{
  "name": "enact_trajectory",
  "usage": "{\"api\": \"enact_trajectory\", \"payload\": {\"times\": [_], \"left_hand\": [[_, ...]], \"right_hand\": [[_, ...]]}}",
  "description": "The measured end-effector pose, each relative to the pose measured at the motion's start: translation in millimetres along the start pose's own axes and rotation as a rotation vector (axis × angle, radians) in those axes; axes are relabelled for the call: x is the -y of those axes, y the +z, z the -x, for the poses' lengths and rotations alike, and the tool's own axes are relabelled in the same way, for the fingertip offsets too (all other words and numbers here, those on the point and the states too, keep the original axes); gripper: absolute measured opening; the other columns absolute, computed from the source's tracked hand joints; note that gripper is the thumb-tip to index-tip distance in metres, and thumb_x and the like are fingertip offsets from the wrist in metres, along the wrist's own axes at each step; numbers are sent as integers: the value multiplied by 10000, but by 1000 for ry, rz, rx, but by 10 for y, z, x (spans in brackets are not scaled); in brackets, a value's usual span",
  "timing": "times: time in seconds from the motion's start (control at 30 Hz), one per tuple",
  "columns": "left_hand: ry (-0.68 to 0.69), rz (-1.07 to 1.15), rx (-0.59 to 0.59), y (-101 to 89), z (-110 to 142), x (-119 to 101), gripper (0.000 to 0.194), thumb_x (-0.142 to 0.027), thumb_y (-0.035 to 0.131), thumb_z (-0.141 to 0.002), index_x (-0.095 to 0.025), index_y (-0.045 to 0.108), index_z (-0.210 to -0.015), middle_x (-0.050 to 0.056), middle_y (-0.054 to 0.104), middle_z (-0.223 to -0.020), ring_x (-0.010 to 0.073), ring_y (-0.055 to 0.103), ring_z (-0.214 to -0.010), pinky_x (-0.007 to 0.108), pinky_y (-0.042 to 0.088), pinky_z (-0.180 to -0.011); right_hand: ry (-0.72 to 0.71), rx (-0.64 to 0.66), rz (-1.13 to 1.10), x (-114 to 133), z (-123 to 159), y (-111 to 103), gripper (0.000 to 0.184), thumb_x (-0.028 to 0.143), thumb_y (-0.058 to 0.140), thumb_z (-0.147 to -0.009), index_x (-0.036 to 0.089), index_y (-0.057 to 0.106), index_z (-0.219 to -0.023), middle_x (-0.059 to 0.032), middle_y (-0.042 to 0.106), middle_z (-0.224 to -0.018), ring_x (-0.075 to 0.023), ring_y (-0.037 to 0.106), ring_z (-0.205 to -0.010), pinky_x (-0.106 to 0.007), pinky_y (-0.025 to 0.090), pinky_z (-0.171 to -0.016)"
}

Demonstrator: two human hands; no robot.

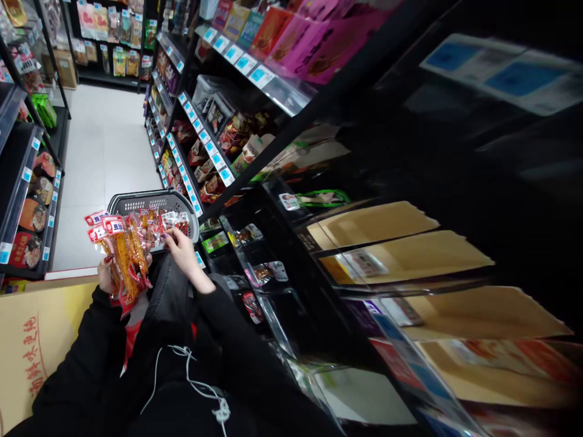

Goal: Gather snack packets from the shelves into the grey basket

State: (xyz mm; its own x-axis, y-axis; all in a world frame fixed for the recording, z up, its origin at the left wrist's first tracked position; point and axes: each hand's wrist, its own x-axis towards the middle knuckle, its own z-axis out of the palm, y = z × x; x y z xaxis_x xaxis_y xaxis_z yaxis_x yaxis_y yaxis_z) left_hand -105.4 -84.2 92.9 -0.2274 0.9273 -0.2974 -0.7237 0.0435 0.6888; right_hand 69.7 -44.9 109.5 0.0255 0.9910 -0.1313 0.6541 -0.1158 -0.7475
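My left hand (106, 274) grips a fanned bundle of orange-red snack packets (122, 249) with red and white header labels, held upright above my knees. My right hand (182, 250) pinches the right side of the same bundle, fingers closed on the packets nearest a grey shopping basket (136, 200). Both arms wear black sleeves. The lower part of my left hand is hidden behind the packets.
The grey basket sits on the white tiled floor just beyond my hands. Store shelves (214, 152) with blue price tags and packaged snacks run along the right; brown cartons (401, 255) fill lower shelves. Another shelf stands left. A yellow cardboard box (31, 346) lies at lower left.
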Motion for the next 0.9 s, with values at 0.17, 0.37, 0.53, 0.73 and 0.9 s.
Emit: {"api": "enact_trajectory", "payload": {"times": [0.17,0.37,0.53,0.73,0.9], "left_hand": [[-145,66,48,92,89,-28,293,-345,655,-577,-229,659,-846,35,723,-828,280,655,-952,393,547,-818],[-335,98,139,26,56,-18,284,-247,652,-509,-167,650,-781,61,717,-738,326,668,-925,420,573,-780],[-402,118,229,9,48,-4,296,-209,645,-521,-161,665,-812,61,716,-701,336,669,-930,433,575,-789],[-400,134,145,33,91,60,350,-317,682,-536,-153,700,-844,78,727,-736,339,679,-877,462,564,-794],[-306,126,95,56,101,85,264,-348,699,-565,-182,698,-771,43,732,-724,240,693,-662,347,586,-674]], "right_hand": [[-176,-26,-210,499,608,-113,236,417,518,-839,182,541,-858,-8,625,-801,-119,562,-671,-241,433,-663],[22,96,-228,633,510,-125,335,480,564,-788,196,426,-900,-33,618,-909,-139,600,-730,-280,463,-678],[45,213,-188,625,442,-182,349,368,634,-716,200,388,-898,-8,625,-838,-153,618,-754,-277,468,-688],[61,50,202,853,647,-187,355,390,487,-805,170,439,-1080,-74,654,-833,-243,631,-762,-335,443,-691],[72,-5,321,939,766,-142,403,289,412,-834,122,422,-1200,-151,658,-958,-277,640,-821,-362,441,-738]]}}
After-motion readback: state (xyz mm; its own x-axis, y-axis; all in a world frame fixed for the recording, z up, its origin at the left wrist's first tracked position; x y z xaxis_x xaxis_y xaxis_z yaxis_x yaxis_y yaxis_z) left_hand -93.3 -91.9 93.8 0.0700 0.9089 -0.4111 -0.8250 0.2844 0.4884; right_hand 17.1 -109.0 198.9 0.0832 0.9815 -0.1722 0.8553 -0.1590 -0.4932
